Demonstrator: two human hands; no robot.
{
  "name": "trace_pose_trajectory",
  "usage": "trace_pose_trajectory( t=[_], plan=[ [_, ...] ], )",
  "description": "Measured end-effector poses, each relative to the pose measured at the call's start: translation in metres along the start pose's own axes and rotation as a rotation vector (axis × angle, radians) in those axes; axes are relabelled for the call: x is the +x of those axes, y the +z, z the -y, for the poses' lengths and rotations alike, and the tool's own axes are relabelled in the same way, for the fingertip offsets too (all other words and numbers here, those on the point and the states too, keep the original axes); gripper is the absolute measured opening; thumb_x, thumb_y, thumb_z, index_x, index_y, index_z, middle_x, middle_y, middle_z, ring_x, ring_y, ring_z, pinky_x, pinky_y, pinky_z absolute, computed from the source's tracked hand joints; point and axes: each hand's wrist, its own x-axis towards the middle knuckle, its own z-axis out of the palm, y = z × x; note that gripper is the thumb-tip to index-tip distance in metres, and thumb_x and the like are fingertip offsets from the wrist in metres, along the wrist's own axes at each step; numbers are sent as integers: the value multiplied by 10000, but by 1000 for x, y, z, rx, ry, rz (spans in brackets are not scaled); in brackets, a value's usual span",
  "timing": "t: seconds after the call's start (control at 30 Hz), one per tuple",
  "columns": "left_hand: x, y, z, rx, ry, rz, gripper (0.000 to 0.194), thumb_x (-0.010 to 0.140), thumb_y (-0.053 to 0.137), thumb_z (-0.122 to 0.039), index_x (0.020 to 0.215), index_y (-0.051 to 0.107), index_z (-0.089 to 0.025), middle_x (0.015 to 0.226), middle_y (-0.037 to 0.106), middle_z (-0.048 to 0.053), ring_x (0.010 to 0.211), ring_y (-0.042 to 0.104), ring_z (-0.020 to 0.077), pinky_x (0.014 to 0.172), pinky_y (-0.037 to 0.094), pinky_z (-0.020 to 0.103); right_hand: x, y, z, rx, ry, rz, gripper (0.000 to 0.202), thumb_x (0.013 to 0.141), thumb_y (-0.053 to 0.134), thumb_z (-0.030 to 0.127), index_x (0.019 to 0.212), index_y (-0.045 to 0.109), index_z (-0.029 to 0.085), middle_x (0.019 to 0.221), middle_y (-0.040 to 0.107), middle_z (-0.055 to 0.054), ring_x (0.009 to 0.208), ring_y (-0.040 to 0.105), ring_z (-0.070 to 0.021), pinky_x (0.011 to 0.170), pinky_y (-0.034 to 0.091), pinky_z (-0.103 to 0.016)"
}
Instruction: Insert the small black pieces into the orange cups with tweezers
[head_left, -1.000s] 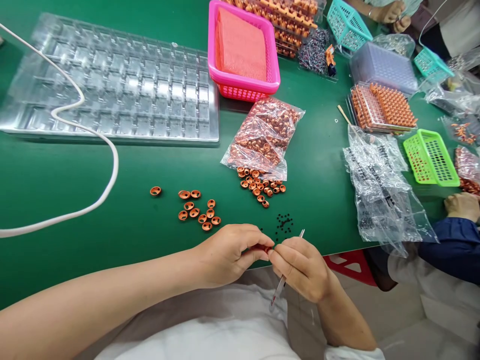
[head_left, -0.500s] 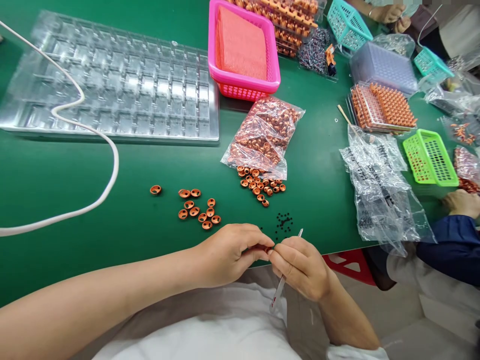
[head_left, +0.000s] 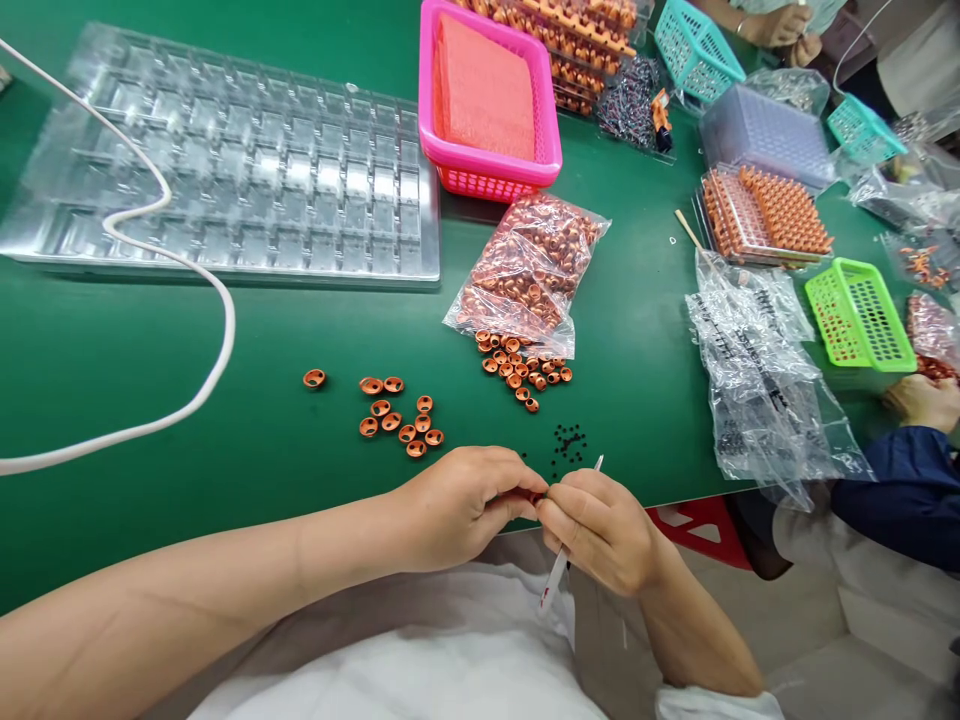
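Observation:
My left hand (head_left: 469,505) pinches a small copper-coloured part (head_left: 534,495), mostly hidden by the fingertips, at the table's front edge. The fingertips of my right hand (head_left: 600,525) meet it from the other side, and this hand also holds white tweezers (head_left: 555,580) slanting through its fingers. Tiny black pieces (head_left: 570,442) lie just beyond my right hand. Several copper cups (head_left: 391,421) are spread out beyond my left forearm. More cups (head_left: 514,368) spill from a clear bag (head_left: 529,265) full of them.
A clear moulded tray (head_left: 247,170) and a white cable (head_left: 225,340) lie at the left. A pink basket (head_left: 551,110) stands behind the bag. To the right are plastic bags (head_left: 757,380), a green basket (head_left: 862,315) and another person's hand (head_left: 926,402).
The tweezers in my right hand have tilted slightly. Both hands stay together at almost the same place, and the table items appear shifted very slightly right.

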Motion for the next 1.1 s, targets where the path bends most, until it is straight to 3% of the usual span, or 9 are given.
trace_pose_trajectory(
  t=[0.23,0.33,0.47,0.67,1.1],
  plan=[
    [3,-1,-2,-11,-72,46,200,988,575,-172,1044,766,-174,893,773,51,776,694,150,796,560,236,0,4,1,32,100,135,136,992,530,95,1011,639,175,788,649,-22,673,570,-162,615,503,-321],
    [5,-1,-2,-55,-149,34,193,955,601,-184,1012,786,-175,895,770,47,769,691,145,770,553,233,-2,7,1,68,152,22,122,984,563,87,1038,637,169,836,677,-39,708,590,-153,641,514,-302],
    [7,-1,-2,-295,-290,-11,184,887,671,-260,985,787,-156,876,763,47,756,699,157,718,563,250,-2,5,7,171,287,-248,269,938,648,50,1160,645,202,895,712,-43,763,648,-146,678,564,-287],
    [8,-3,-7,-558,-457,-33,248,815,746,-304,990,760,-129,851,758,47,744,698,160,737,583,289,-4,5,21,154,537,-554,318,894,675,15,1118,699,240,881,701,-32,711,653,-148,575,553,-276],
    [9,0,-5,-616,-468,-69,260,784,775,-291,978,748,-120,839,748,44,721,686,148,727,587,285,-10,10,24,138,571,-597,312,878,676,-4,1073,707,238,866,696,-26,702,637,-148,563,534,-283]
  ],
)
